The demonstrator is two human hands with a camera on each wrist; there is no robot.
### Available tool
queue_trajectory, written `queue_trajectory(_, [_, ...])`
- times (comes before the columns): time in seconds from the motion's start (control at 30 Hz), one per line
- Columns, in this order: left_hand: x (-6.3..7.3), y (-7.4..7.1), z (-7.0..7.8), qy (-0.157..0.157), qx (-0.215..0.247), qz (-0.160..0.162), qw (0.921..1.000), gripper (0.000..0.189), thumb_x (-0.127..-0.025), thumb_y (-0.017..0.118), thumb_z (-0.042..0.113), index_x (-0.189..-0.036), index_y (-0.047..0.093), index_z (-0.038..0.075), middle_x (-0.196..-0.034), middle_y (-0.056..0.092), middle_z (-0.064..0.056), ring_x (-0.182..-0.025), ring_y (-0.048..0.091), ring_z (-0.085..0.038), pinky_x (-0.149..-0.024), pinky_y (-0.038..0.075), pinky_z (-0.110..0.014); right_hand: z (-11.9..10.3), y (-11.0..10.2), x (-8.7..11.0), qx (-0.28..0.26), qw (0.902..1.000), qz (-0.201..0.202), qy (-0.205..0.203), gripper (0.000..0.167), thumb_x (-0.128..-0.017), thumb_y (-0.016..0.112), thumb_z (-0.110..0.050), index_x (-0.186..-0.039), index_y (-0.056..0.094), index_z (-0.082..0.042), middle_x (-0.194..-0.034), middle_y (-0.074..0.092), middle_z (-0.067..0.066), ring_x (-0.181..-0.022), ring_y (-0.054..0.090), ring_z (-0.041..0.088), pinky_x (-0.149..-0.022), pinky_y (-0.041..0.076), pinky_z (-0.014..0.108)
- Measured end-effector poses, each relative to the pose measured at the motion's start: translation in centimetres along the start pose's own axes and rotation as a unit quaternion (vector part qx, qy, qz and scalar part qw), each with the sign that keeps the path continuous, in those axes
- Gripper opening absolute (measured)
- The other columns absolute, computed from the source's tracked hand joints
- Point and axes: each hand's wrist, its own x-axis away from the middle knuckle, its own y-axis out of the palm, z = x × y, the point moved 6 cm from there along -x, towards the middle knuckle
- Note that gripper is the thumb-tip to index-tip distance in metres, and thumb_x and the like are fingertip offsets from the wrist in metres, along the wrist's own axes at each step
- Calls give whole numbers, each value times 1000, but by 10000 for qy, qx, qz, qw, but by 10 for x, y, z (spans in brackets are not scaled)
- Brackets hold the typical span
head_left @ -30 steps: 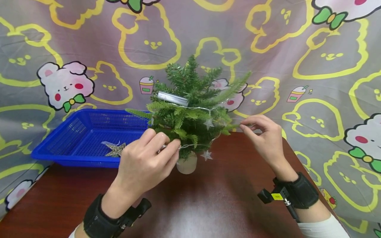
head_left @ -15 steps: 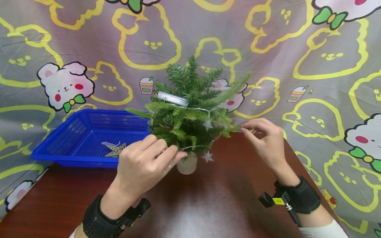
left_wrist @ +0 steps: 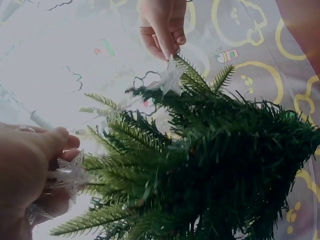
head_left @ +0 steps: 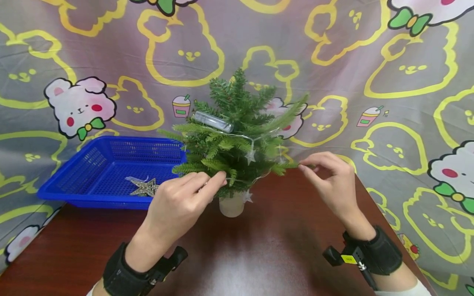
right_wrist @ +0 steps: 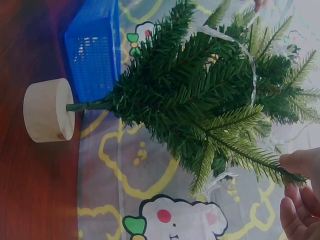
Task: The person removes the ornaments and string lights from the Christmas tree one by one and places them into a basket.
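A small artificial Christmas tree (head_left: 218, 150) stands on a round wooden base (right_wrist: 47, 111). Clear string lights with star-shaped pieces (head_left: 250, 156) wrap round it, and their silvery battery box (head_left: 212, 122) rests among the upper branches. At the tree's lower left, my left hand (head_left: 181, 201) grips the light string with curled fingers. Star pieces (left_wrist: 72, 174) hang by that palm in the left wrist view. On the other side, my right hand (head_left: 331, 181) pinches the tip of a light-green branch (right_wrist: 250, 155) between thumb and fingers.
Behind my left hand is a blue plastic basket (head_left: 107, 199) with a glittery gold star ornament (head_left: 144, 188) in it. A dark red-brown table (head_left: 237, 255) lies under everything. A cartoon-patterned cloth (head_left: 333, 49) hangs close behind.
The light string's front stars have shifted left with the wire. My left hand's fingertips have risen slightly after dipping. The right hand has moved slightly down and right, still pinching the branch.
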Motion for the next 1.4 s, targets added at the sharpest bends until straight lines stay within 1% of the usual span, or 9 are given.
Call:
queue_trajectory(0.13, [3, 6, -2, -221, 248, -349, 9988, 32, -104, 37, 0, -110, 68, 2, -76, 58, -7, -57, 50, -15, -46, 41, -24, -5, -1, 1, 19, 10000, -36, -45, 12, -82, 77, -2, -88, 77, -13, -85, 72, 0, -75, 57, 3, -71, 42, 13])
queue_trajectory(0.3, [1, 12, -2, -436, 586, -563, 9957, 32, -97, 32, -3, -105, 63, -2, -80, 52, -8, -64, 51, -17, -45, 40, -25, -8, -2, 3, 3, 9999, -24, -121, 13, -81, 77, -1, -88, 77, -12, -85, 72, 0, -76, 56, 3, -71, 41, 14])
queue_trajectory(0.53, [0, 10, 1, -474, 613, -290, 9966, 26, -101, 39, 9, -97, 63, 2, -74, 52, -3, -60, 50, -15, -46, 40, -25, -10, -1, 5, 6, 9999, -37, -118, 13, -82, 76, 0, -89, 77, -11, -86, 72, 2, -79, 55, 2, -72, 41, 14])
queue_trajectory(0.7, [0, 7, 2, -506, 632, -64, 9967, 35, -105, 47, 28, -80, 58, 6, -68, 49, 0, -56, 46, -13, -46, 39, -24, -12, -1, 6, -5, 9999, -26, -101, 13, -82, 77, 0, -89, 77, -11, -86, 72, 2, -79, 55, 2, -71, 41, 14])
queue_trajectory(0.77, [-1, 6, 3, -433, 612, 68, 9972, 36, -106, 47, 28, -77, 55, 6, -67, 45, 0, -55, 42, -12, -45, 35, -23, -12, -1, 6, -18, 10000, -37, -82, 13, -82, 77, 0, -89, 77, -12, -86, 72, 1, -79, 55, 3, -71, 41, 14])
queue_trajectory(0.93, [0, 6, 6, -269, 716, 68, 9970, 30, -106, 45, 22, -92, 61, 2, -73, 57, -3, -61, 57, -13, -53, 50, -25, -14, -1, 7, -2, 10000, -29, -72, 13, -82, 77, 0, -88, 77, -12, -86, 71, 1, -77, 56, 6, -70, 41, 14])
queue_trajectory(1.1, [1, 12, 9, -363, 781, -272, 9959, 27, -106, 38, 4, -109, 63, -3, -86, 65, -9, -77, 65, -18, -69, 57, -29, -16, -2, 7, -9, 10000, -56, -8, 12, -82, 77, -1, -88, 77, -12, -87, 71, 0, -78, 56, 7, -69, 41, 14])
queue_trajectory(1.23, [0, 18, 10, -643, 831, -399, 9937, 26, -103, 38, 2, -103, 63, 0, -79, 54, -6, -69, 53, -16, -57, 49, -26, -18, -2, 6, 1, 9999, -111, 27, 11, -82, 78, -3, -89, 77, -12, -88, 71, 0, -79, 56, 5, -69, 41, 14])
queue_trajectory(1.4, [-1, 19, 10, -937, 890, -296, 9912, 27, -98, 56, 31, -85, 63, 8, -71, 45, -1, -59, 45, -14, -45, 39, -25, -19, -2, 7, -33, 9999, -110, -42, 12, -81, 78, -2, -88, 77, -11, -88, 72, 0, -80, 57, 9, -69, 42, 14])
